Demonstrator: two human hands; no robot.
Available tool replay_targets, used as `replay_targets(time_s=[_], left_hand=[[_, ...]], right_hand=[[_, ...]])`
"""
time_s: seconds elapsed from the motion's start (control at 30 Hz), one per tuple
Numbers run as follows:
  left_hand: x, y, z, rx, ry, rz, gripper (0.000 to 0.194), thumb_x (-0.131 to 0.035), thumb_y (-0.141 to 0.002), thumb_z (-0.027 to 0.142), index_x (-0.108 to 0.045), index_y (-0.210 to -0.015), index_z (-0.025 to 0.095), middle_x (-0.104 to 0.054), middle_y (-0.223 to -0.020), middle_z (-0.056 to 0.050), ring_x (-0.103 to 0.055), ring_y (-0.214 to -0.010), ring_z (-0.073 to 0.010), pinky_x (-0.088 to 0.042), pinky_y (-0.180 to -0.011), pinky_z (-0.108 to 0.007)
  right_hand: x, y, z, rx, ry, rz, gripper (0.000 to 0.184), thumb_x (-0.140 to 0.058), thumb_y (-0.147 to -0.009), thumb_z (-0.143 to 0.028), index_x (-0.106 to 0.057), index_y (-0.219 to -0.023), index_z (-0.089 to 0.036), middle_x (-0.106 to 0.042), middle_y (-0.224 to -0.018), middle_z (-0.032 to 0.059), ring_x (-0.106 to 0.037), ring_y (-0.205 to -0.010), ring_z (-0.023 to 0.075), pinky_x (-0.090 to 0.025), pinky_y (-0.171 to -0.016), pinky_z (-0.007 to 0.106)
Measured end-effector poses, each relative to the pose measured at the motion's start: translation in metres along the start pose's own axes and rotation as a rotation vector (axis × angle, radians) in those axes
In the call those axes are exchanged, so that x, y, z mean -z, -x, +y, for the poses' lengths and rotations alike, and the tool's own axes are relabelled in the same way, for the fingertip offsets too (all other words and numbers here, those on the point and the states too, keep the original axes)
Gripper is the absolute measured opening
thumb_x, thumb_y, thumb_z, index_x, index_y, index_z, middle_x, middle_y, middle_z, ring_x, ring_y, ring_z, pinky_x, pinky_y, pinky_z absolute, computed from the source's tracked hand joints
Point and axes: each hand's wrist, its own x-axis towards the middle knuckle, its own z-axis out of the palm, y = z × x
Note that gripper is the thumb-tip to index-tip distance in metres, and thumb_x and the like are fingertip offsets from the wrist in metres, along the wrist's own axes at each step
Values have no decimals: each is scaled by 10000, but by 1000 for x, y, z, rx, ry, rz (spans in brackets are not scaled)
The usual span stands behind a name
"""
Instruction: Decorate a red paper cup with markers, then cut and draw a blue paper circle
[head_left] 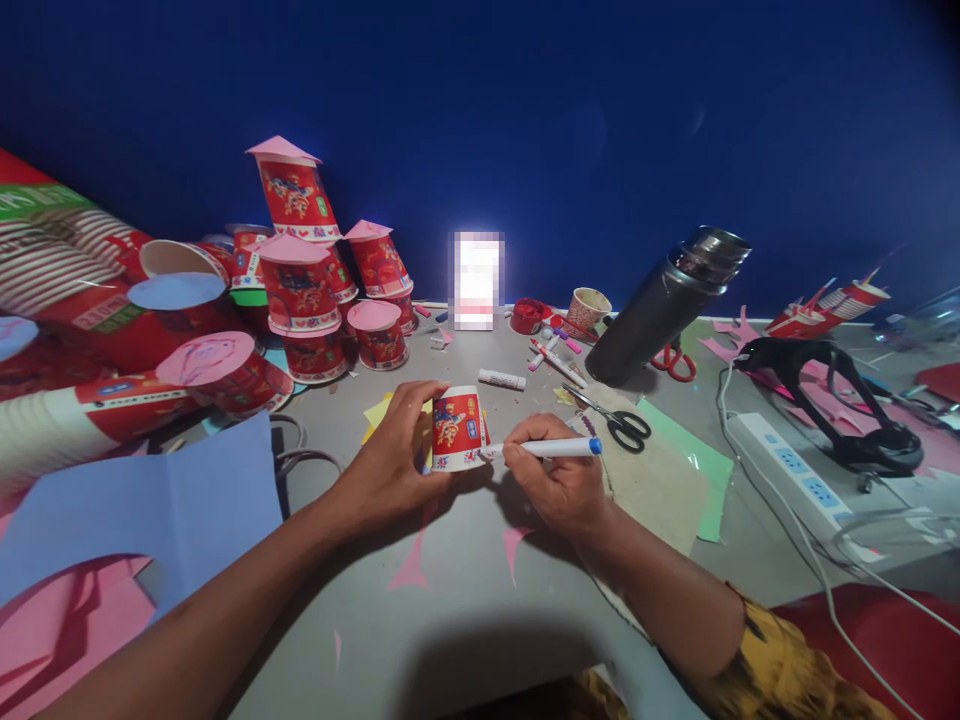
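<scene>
Near the middle of the table, my left hand (405, 450) is closed around a red and white printed paper cup (456, 425), which lies roughly on its side or tilted; its exact pose is hard to tell. In my right hand (559, 480) is a white marker (559, 448) with a blue end. Its tip points left and meets the cup's white band, close to the rim. Behind the cup lies a white cap or glue stick (502, 380). Yellow paper (375, 415) shows partly behind my left hand.
Stacked red cups with pink paper tops (304, 290) stand at the left, beside blue paper (217, 480). On the right are black-handled scissors (626, 430), a dark thermos (660, 310), green paper (709, 470), a power strip (795, 470) and a black strap headset (862, 440). Pink scraps (411, 570) lie in front.
</scene>
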Motion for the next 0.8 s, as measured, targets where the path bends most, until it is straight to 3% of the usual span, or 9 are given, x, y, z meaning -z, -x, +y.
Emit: replay_targets(time_s=[0.4,0.6,0.8], left_hand=[[-1,1,-6,-40,-1,10,776,-841,-741,371,-462,-1409,263,-517,-1441,-101,-573,-1348,-315,-481,-1175,-514],[-1,1,-6,-65,-21,13,754,-846,-775,451,-463,-1398,267,-514,-1418,-106,-580,-1323,-319,-511,-1143,-519],[-1,2,-4,-103,-47,23,732,-839,-785,398,-462,-1402,278,-526,-1396,-105,-573,-1324,-334,-509,-1139,-548]], right_hand=[[1,-1,0,-8,3,6,123,-634,-955,-192,-667,-842,-226,-709,-739,-2,-666,-645,146,-528,-632,258],[1,-1,-2,39,-14,-13,115,-641,-952,-169,-663,-854,-226,-696,-727,-8,-659,-639,142,-516,-624,253],[-2,1,-3,92,-10,-32,92,-651,-957,-168,-670,-887,-224,-718,-751,5,-670,-653,148,-515,-618,259]])
